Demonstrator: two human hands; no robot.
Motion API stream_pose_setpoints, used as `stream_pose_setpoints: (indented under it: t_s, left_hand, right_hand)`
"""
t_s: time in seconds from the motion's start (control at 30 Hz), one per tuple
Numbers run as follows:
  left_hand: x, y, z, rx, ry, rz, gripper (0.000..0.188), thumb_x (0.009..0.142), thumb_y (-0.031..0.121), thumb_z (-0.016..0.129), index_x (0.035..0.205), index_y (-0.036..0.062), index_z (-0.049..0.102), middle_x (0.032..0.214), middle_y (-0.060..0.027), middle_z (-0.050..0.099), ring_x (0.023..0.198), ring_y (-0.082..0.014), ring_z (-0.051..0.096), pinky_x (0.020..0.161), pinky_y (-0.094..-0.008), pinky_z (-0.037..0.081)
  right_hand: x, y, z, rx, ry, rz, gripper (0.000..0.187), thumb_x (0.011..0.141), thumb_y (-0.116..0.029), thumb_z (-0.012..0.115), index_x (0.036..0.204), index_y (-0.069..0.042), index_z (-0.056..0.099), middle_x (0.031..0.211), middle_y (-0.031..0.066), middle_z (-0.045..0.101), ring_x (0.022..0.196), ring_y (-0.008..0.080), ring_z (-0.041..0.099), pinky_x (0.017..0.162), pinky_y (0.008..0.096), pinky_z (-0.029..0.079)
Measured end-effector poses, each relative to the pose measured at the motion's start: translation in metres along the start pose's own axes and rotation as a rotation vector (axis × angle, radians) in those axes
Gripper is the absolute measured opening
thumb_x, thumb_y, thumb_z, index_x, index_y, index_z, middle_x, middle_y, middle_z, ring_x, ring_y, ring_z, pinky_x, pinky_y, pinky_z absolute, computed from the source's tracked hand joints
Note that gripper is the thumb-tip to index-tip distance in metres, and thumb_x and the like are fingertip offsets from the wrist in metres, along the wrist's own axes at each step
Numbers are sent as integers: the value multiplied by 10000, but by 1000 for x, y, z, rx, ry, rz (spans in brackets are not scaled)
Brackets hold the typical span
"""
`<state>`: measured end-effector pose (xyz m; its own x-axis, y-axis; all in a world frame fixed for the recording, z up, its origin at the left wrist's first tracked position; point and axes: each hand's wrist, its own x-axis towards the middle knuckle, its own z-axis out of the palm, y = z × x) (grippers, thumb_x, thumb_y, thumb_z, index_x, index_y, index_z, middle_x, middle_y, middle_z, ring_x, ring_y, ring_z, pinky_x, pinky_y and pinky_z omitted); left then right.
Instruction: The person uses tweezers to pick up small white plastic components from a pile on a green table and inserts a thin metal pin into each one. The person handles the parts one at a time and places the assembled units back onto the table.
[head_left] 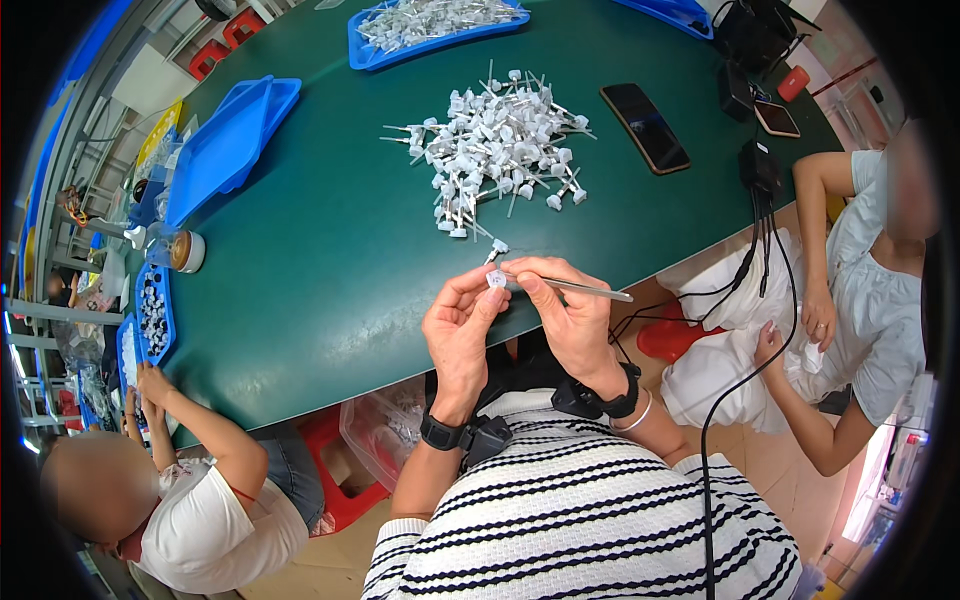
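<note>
Between the thumb and fingertips of my left hand (461, 322) is a small white plastic part (496, 279), its pale flat face turned up. My right hand (574, 318) is closed around a slim metal tool like tweezers (600, 292), whose tip end is hidden by the fingers beside the white part. Just beyond my fingertips, one similar white part with a thin stem (499, 246) lies on the green table (330, 260). Farther off is a loose pile of the same white stemmed parts (505, 140).
A blue tray of white parts (440, 58) stands at the far edge. Stacked blue trays (225, 150) and a jar (186, 251) are left. A phone (645, 128) lies right of the pile; black cables (765, 230) hang beyond. People sit left (220, 510) and right (880, 280).
</note>
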<state>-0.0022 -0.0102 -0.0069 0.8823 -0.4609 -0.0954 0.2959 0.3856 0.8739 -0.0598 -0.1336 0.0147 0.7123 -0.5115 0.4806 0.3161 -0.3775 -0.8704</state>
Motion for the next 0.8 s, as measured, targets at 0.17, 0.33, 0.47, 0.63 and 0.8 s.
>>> stream_pose_setpoints:
  t_s: [0.17,0.33,0.47,0.63,0.8]
  left_hand:
    - [0,2,1,-16,2,-19,309,907,42,704,1192,-47,622,1071,-106,695,901,-132,670,816,-252,545]
    - [1,3,0,-49,2,-67,303,907,46,705,1187,-45,631,1097,-105,696,901,-133,670,814,-254,548]
    - [-1,3,-2,-51,1,-66,305,910,53,703,1191,-43,633,1103,-103,696,900,-134,670,815,-258,548]
    - [0,3,-2,-42,-11,-55,304,914,58,701,1194,-41,637,1104,-103,695,898,-136,671,814,-259,548]
    - [0,8,-2,-60,-12,-85,299,922,69,694,1197,-39,644,1097,-103,695,887,-135,671,802,-250,546]
  right_hand:
    - [2,-3,-1,8,-8,10,117,936,-82,660,1003,3,704,902,108,732,737,192,699,651,282,542]
    - [0,-1,-1,35,5,4,114,941,-73,651,1006,6,702,910,106,735,741,183,699,651,281,542]
    - [1,-7,-6,31,-60,56,163,966,-108,627,1025,24,704,961,116,739,835,183,703,753,292,550]
    - [4,-7,-8,25,-90,46,159,961,-110,631,1014,22,703,958,117,738,832,187,706,747,290,555]
    - [8,-4,-11,9,-114,-90,93,922,-48,658,984,11,694,945,106,729,766,206,703,669,285,556]
